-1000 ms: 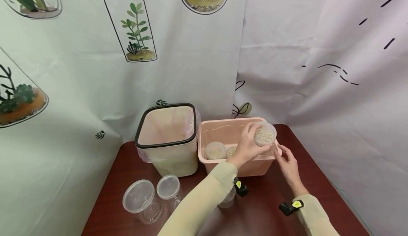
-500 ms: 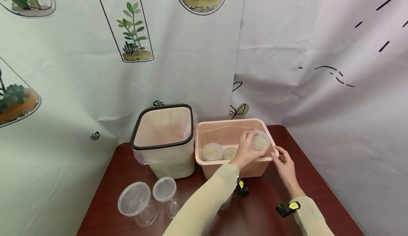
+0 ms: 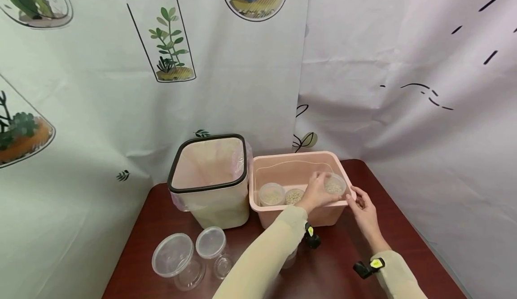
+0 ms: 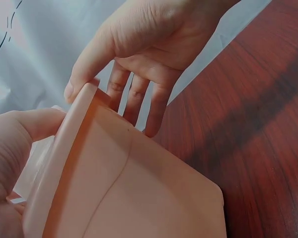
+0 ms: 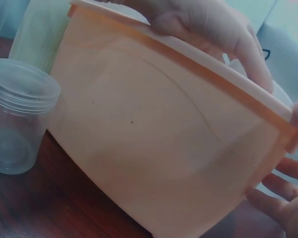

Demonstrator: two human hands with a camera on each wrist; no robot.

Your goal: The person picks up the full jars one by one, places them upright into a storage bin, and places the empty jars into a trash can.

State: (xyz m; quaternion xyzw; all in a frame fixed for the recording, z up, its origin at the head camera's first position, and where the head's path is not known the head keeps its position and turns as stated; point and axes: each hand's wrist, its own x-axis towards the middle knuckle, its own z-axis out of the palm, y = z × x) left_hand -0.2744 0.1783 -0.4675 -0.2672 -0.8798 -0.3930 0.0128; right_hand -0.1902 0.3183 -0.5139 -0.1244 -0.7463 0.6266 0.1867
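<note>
Tub of pale pellets (image 3: 334, 186): inside the right end of the pink bin (image 5: 159, 124); I could not tell whether it touched the floor there or wore a lid.
My left hand (image 3: 317, 190): curled round the tub's left side, thumb nearest me, probably for a level hold.
My right hand (image 3: 365, 211): pinched the bin's near right corner, thumb on the rim, fingers outside; I judge this steadied it.
Other tubs: a wider one (image 3: 272, 195) and a smaller one (image 3: 295, 195) sat left of my left hand; the front wall hid their bases.
Waste bin (image 3: 220, 211): just left of the pink bin; its inside bottom was out of sight.
Bench (image 3: 335, 267): held a large jar (image 3: 173, 256) and a small jar (image 3: 211, 244); my left sleeve (image 3: 262, 254) mostly covered a third jar (image 5: 20, 109), cut off in the right wrist view.
</note>
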